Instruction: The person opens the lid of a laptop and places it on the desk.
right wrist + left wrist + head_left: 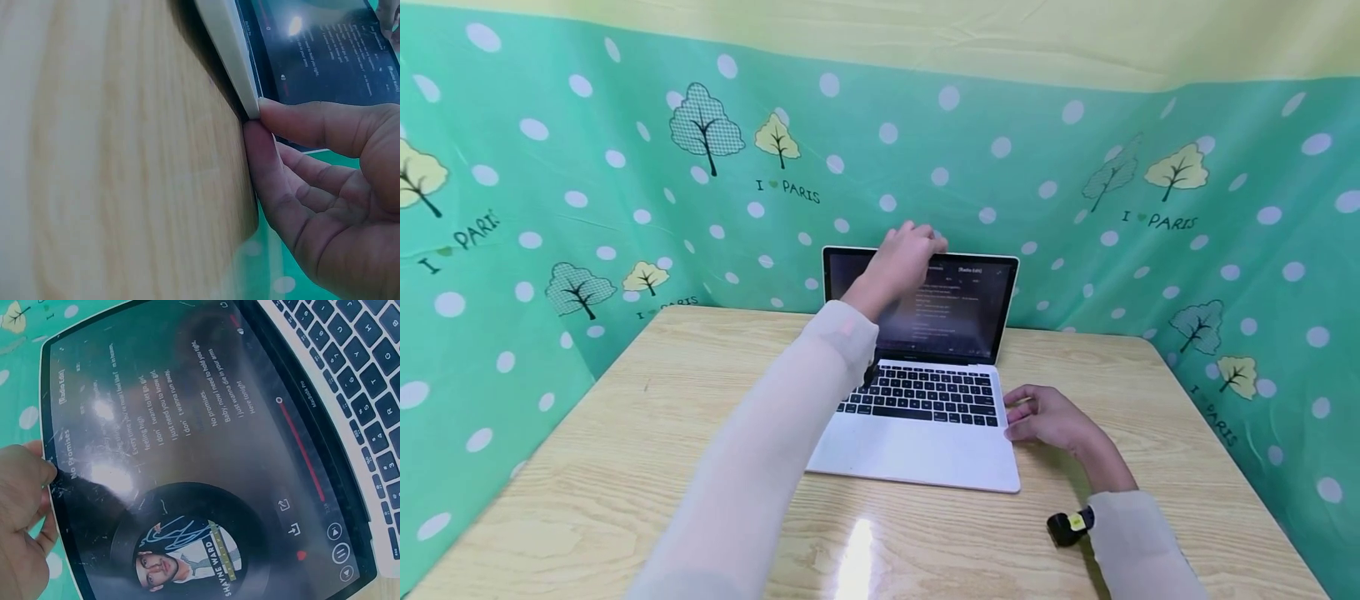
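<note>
An open silver laptop (917,458) stands on the table, its black keyboard (925,396) facing the person. Dark lyrics and a round record picture fill the lit screen (181,412). At the lid's top edge, my left hand (906,257) pinches the rim, with the fingers partly behind it. The left forearm crosses over the keyboard's left side and hides part of it. My right hand (1051,417) grips the right edge of the laptop's base; in the right wrist view its thumb (312,125) lies on top and a forefinger (265,153) at the underside.
The pale wood-grain table (700,400) reaches out on both sides of the laptop. Close behind and at both sides hangs a green dotted curtain (1000,192) printed with trees. A small black device (1070,527) sits at the right cuff.
</note>
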Available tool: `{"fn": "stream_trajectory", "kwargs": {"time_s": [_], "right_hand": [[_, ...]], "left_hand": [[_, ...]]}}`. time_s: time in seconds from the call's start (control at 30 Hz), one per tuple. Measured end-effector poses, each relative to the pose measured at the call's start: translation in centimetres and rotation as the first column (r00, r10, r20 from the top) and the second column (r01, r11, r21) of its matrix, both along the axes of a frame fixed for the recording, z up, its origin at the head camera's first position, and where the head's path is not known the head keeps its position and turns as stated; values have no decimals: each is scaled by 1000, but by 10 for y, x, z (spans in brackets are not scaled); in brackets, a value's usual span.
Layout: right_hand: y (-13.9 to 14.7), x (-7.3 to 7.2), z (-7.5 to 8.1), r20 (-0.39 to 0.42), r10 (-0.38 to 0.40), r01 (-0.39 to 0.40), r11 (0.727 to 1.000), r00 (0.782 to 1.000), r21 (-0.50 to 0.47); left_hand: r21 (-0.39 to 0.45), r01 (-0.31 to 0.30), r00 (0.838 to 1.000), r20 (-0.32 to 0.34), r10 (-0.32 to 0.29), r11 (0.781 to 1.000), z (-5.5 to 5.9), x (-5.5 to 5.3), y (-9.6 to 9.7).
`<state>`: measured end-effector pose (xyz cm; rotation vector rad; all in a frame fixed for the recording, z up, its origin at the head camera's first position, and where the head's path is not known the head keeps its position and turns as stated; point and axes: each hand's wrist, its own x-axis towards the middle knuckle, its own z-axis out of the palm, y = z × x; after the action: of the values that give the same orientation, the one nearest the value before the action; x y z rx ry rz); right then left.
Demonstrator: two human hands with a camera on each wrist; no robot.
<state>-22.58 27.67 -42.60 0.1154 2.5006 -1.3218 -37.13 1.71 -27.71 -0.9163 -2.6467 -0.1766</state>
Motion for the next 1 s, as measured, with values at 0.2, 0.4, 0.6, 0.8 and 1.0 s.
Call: {"fn": "stream_trajectory", "kwargs": {"time_s": [0.2,0.4,0.6,0.8,1.0], "right_hand": [[1,0,0,-1,-2,2,1000,1000,-2],[1,1,0,-12,10,-10,1000,1000,3],[0,1,1,-13,11,-11,1000,1000,1],[0,1,0,6,3,-3,1000,1000,-7],[0,2,0,-8,3,-4,1000,1000,-10]], "left_hand": [[5,-40,999,-5,40,999,-2,-3,3],[48,-63,998,7,63,997,-6,-6,5],[79,-78,997,7,78,994,-9,-12,6],[139,-102,994,49,96,985,-13,-16,8],[152,-111,993,55,104,982,-16,-20,9]]}}
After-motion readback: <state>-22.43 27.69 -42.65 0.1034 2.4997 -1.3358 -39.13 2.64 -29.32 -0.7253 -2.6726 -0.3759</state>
